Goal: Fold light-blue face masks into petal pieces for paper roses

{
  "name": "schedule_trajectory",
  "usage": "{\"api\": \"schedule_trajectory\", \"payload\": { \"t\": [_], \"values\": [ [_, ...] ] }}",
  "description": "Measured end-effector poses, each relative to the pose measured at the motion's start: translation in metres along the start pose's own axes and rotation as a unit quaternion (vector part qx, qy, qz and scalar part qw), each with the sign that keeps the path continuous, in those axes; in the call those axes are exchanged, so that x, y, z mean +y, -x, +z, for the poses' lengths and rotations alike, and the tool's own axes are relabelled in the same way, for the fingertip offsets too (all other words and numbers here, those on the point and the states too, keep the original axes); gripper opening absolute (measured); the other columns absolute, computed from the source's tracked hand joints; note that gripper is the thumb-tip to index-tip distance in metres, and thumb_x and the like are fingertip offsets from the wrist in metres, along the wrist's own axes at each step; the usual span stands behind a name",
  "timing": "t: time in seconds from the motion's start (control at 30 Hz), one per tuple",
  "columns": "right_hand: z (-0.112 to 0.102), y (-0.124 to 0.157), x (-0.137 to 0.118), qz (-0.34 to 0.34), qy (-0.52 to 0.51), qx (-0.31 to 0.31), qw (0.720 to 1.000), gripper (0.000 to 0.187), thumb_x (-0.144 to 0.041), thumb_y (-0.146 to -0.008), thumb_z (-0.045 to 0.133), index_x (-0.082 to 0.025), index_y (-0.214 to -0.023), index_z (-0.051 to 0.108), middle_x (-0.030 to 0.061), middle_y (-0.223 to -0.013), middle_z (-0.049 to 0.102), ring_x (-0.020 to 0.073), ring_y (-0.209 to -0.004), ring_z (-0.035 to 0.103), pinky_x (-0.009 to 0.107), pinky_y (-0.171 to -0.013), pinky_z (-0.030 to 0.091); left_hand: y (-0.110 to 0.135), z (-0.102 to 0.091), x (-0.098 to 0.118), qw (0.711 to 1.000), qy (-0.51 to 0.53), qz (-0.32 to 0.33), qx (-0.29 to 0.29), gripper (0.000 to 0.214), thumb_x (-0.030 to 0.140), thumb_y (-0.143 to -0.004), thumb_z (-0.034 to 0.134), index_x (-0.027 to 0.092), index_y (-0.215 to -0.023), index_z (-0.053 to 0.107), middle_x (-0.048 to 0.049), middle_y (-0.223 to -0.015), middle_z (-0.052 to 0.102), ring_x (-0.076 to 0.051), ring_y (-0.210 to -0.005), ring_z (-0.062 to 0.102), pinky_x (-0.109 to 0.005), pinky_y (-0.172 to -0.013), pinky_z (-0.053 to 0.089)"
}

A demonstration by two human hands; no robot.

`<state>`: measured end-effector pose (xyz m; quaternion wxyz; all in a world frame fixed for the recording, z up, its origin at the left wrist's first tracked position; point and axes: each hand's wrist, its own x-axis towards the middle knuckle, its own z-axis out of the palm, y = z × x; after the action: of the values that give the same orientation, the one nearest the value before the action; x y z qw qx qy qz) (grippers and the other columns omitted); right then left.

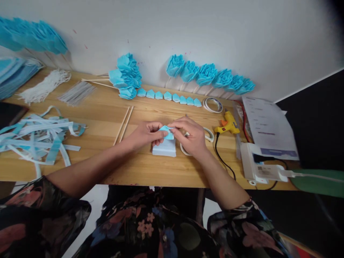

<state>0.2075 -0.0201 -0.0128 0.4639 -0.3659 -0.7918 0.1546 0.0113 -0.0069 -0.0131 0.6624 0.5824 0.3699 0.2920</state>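
Observation:
My left hand (145,134) and my right hand (190,138) meet over the middle of the wooden table (107,118). Both pinch a small folded blue piece (167,132) between thumb and fingers. Just below it lies a stack of light blue squares (165,148), touching my left hand's knuckles. White scissors (208,135) lie partly under my right hand.
A yellow glue gun (228,124) and a tape roll (213,105) lie to the right, near papers (268,125) and a white power strip (258,168). Folded blue petals (169,96), blue paper flowers (206,73), wooden sticks (123,124) and cut blue strips (40,136) lie around.

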Motion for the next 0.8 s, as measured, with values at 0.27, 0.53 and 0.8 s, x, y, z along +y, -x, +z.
{"api": "schedule_trajectory", "payload": {
  "t": [0.27,0.53,0.8],
  "values": [
    [-0.0015,0.0009,0.0064,-0.071,0.042,-0.009,0.997,0.024,-0.013,-0.093,0.059,-0.028,-0.102,0.075,0.0028,-0.095,0.074,0.0156,-0.084,0.068,0.032,-0.075,0.054,0.0014,0.0011,0.0014,1.000,0.030,0.008,0.002,0.031,0.040,-0.080,0.071,0.016,-0.068,0.057,0.0030,-0.058,0.058,-0.006,-0.051,0.050,-0.018,-0.050,0.042],
    [-0.0025,0.0006,0.0046,-0.044,0.040,-0.013,0.998,0.024,-0.018,-0.094,0.057,-0.031,-0.100,0.076,0.0009,-0.095,0.075,0.0151,-0.086,0.068,0.033,-0.076,0.054,0.0019,0.0026,0.0026,0.999,0.039,0.010,0.009,0.033,0.044,-0.080,0.071,0.016,-0.070,0.058,0.0020,-0.061,0.059,-0.006,-0.052,0.051,-0.019,-0.052,0.043],
    [-0.0038,-0.0005,-0.0023,0.247,-0.199,-0.045,0.947,0.039,-0.049,-0.095,0.056,-0.029,-0.126,0.066,0.0061,-0.111,0.071,0.0193,-0.098,0.066,0.034,-0.074,0.059,-0.0005,0.0005,-0.0010,0.998,0.019,0.029,0.051,0.031,0.043,-0.078,0.071,0.016,-0.070,0.058,0.0022,-0.060,0.059,-0.007,-0.052,0.051,-0.020,-0.053,0.044]
  ]
}}
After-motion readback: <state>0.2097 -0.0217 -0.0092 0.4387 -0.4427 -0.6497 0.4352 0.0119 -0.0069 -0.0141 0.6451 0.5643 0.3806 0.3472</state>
